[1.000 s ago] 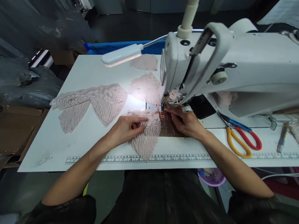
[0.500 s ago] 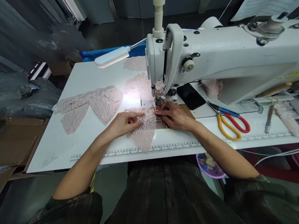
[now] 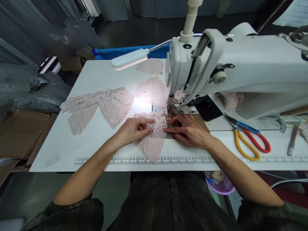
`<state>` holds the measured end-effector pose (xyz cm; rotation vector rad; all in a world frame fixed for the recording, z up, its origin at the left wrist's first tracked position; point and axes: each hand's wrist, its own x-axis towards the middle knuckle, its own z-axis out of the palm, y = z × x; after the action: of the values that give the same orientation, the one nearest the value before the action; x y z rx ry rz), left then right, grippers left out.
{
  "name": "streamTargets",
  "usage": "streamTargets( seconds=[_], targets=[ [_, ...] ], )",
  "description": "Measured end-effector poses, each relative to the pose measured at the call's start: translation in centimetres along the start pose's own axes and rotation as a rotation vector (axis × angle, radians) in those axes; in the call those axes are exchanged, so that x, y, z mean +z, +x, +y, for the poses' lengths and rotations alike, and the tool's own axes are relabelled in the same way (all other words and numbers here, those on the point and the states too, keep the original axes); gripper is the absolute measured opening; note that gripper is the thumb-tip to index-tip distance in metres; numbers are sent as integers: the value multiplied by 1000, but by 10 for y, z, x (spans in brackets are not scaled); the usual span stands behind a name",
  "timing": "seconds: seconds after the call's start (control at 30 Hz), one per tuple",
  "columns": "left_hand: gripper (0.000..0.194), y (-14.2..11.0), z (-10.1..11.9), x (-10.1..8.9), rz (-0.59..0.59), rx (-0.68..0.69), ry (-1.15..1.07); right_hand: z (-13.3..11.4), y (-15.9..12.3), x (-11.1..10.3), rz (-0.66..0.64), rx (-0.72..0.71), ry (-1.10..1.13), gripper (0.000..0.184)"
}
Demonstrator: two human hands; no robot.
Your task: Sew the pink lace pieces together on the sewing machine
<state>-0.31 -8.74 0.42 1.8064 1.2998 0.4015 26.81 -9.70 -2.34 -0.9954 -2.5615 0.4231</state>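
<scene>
A pale pink lace piece [image 3: 154, 144], pointed at its lower end, lies flat in front of the presser foot of the white sewing machine [image 3: 178, 67]. On its left part rests my left hand [image 3: 131, 132], thumb and index finger on the lace and the other fingers curled in. My right hand [image 3: 189, 130] lies over the brown plate [image 3: 201, 121] beside the needle area. Its fingers are spread, and one fingertip touches the lace's right edge. The lace's top edge lies just before the presser foot.
More lace pieces lie at left [image 3: 115, 106] and behind [image 3: 151, 89]. A lamp [image 3: 130, 59] hangs over the table [image 3: 60, 141]. Right of my hand are a black phone [image 3: 208, 108], yellow-and-red-handled scissors [image 3: 246, 147] and a blue-handled tool [image 3: 247, 126]. A printed ruler [image 3: 183, 159] runs along the front edge.
The view has shifted, so the machine appears farther right. My right fingertip has slid from near the lace's top corner down its right edge. My left hand stays on the lace.
</scene>
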Motion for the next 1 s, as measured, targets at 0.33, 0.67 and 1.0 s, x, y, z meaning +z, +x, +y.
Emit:
streamTargets(
  seconds=[0.33, 0.67, 1.0],
  targets=[
    [41, -4, 3, -1, 26, 130, 162, -1, 1, -2, -27, 0, -33, 37],
    [20, 29, 10, 12, 206, 836, 950, -3, 1, 1, -16, 25, -59, 39],
    [31, 47, 0, 13, -9, 903, 1042, -4, 0, 3, -9, 29, -82, 37]
  ],
)
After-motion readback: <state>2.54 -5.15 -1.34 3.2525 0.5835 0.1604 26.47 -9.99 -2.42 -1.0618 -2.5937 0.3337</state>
